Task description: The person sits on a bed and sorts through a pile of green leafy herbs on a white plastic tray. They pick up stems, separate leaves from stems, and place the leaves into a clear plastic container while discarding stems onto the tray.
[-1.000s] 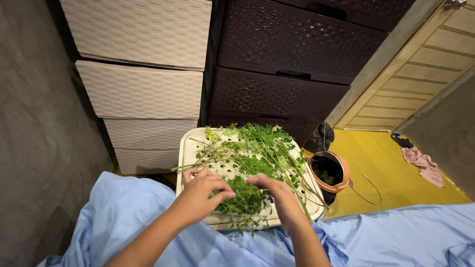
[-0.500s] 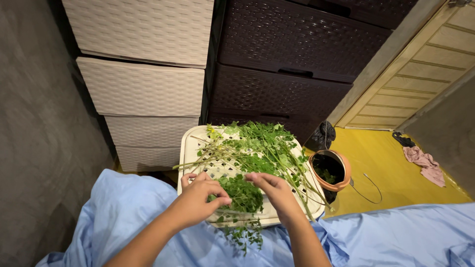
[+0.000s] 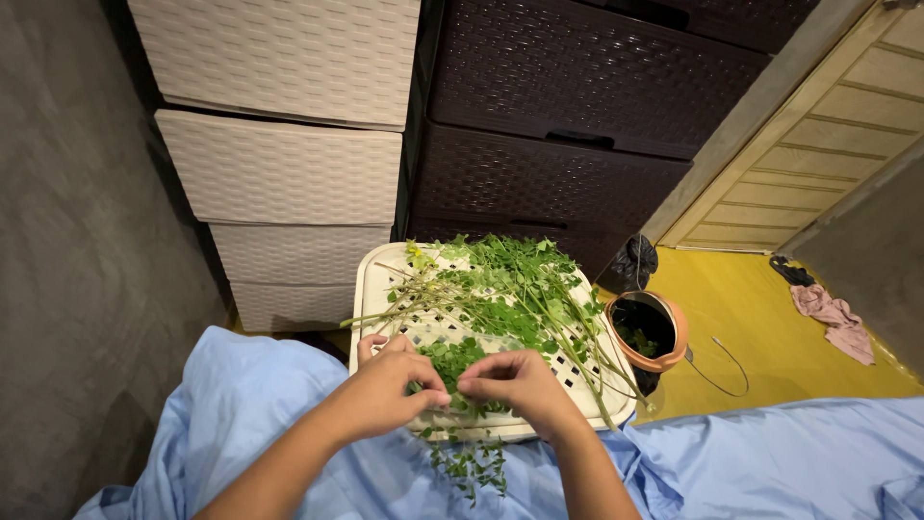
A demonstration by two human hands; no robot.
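1. The left hand (image 3: 390, 385) sat at the near edge of the tray (image 3: 371, 279), fingers curled and thumb pressed to forefinger, pinching a sprig (image 3: 452, 364) of small green leaves.
2. The right hand (image 3: 515, 383) met it from the other side, fingertips (image 3: 469, 385) closed on the same sprig, so the two hands nearly touched.
3. The sprig lay over the tray's near part, between the hands, with its leaves bunched just above the fingers.
4. The tray was a pale perforated one resting on the person's lap, over blue cloth (image 3: 241, 404).
5. A heap of leafy stems (image 3: 500, 284) covered the far and right parts of the tray, some bare stalks running off its right edge.
6. A few loose leaves (image 3: 472, 464) lay on the blue cloth just below the tray's near edge.
7. A round orange pot (image 3: 654, 332) with some greens inside stood on the yellow floor (image 3: 760, 337), just right of the tray.
8. Cream drawers (image 3: 279, 178) and dark brown drawers (image 3: 558, 116) stood behind the tray.
9. A pink cloth (image 3: 835, 320) lay on the floor, well apart at the right.
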